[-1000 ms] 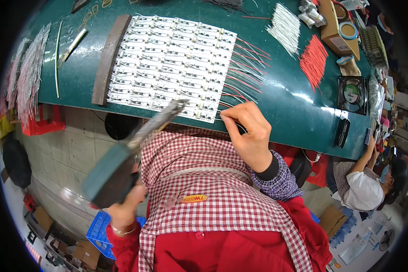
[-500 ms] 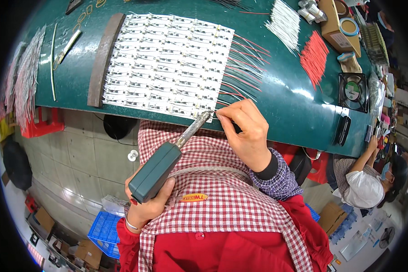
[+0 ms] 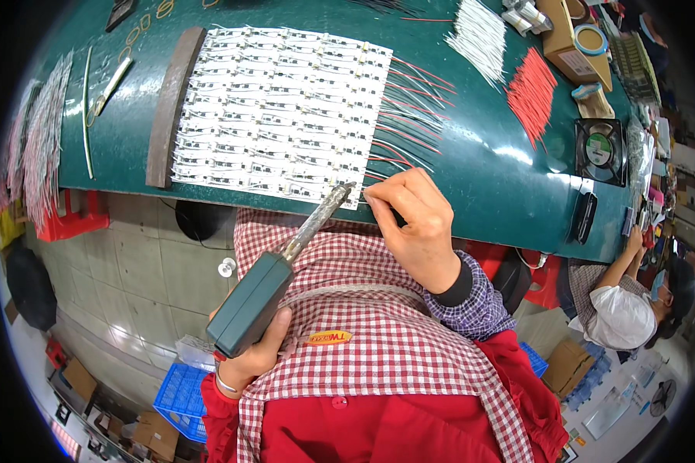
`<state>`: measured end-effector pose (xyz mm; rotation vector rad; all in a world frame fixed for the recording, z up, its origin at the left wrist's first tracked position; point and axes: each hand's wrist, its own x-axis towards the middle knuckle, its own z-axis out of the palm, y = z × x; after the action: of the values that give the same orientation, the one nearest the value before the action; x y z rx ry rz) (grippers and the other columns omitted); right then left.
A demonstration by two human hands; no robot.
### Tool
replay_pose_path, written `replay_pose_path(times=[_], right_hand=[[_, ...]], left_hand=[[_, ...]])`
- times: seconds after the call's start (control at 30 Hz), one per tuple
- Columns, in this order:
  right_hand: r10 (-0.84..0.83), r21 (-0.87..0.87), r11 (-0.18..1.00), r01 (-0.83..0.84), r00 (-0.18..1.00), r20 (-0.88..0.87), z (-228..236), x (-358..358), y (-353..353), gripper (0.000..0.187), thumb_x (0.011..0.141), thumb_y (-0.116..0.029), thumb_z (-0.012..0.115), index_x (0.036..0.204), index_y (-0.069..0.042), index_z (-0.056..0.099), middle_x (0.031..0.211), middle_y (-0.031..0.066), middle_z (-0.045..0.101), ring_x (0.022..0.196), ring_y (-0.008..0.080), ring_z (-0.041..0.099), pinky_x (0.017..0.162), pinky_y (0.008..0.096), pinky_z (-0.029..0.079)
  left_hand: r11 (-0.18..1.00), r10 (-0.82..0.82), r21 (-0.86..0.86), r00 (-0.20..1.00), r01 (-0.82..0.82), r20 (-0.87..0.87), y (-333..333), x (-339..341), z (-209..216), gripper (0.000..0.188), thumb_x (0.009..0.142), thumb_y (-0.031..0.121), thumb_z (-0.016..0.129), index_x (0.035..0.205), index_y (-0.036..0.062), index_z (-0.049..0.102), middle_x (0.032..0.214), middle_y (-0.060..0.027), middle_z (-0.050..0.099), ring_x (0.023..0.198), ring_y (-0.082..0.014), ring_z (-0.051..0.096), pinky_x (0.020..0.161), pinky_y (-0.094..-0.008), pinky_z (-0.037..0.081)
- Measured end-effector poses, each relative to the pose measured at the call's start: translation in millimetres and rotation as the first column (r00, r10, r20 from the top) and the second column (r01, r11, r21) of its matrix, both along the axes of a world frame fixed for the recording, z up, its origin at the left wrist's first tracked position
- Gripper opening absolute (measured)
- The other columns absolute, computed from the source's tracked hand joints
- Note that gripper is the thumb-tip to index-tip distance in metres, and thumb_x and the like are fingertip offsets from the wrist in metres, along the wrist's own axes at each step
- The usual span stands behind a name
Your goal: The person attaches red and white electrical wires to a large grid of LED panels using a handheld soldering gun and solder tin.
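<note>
Holding soldering iron (image 3: 261, 287) at boards (image 3: 278, 112)

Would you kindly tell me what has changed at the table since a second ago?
The left hand has moved right, carrying the soldering iron with it, so the tip is now at the near right corner of the board. Nothing was visibly picked up or released. The right hand stays pinched beside the board's right edge; the board stays put.
</note>
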<state>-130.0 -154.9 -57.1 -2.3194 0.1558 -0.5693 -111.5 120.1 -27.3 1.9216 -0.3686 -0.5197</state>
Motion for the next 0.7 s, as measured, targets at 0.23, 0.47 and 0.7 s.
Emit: replay_pose_path(times=[0.23,0.47,0.7], right_hand=[[0.02,0.03,0.999,-0.02,1.0,-0.011,9.4,-1.0,-3.2,0.011,0.077,0.004,0.072,0.086,0.0,0.067,0.081,0.0097,0.06,0.076,0.0283,0.06,0.066,0.0378,0.051],[-0.358,-0.255,0.896,0.363,0.931,0.068,24.0,-4.2,-114.2,0.008,0.081,0.002,0.072,0.088,0.001,0.069,0.085,0.0118,0.066,0.07,0.0237,0.063,0.065,0.0311,0.05],[-0.515,-0.329,0.797,0.507,0.855,0.07,-1.8,-8.1,-200.1,0.01,0.08,-0.003,0.073,0.088,-0.003,0.067,0.084,0.0103,0.058,0.076,0.0277,0.059,0.067,0.0384,0.048]], left_hand=[[1.0,-0.013,-0.026,0.992,0.01,-0.128,7.2,-1.4,-1.4,0.035,0.09,0.007,0.068,0.122,-0.0061,0.063,0.119,-0.0192,0.068,0.109,-0.0306,0.065,0.095,-0.0371,0.048],[0.991,0.085,-0.102,0.996,-0.088,-0.033,9.2,-2.2,-18.1,0.037,0.088,0.0,0.067,0.124,-0.0062,0.059,0.11,-0.01,0.066,0.064,-0.0071,0.054,0.055,-0.0224,0.042],[0.983,0.111,-0.141,0.993,-0.117,-0.049,-0.3,0.0,-24.3,0.039,0.088,-0.001,0.067,0.125,-0.005,0.058,0.099,-0.0068,0.065,0.057,-0.0053,0.048,0.051,-0.0227,0.037]])
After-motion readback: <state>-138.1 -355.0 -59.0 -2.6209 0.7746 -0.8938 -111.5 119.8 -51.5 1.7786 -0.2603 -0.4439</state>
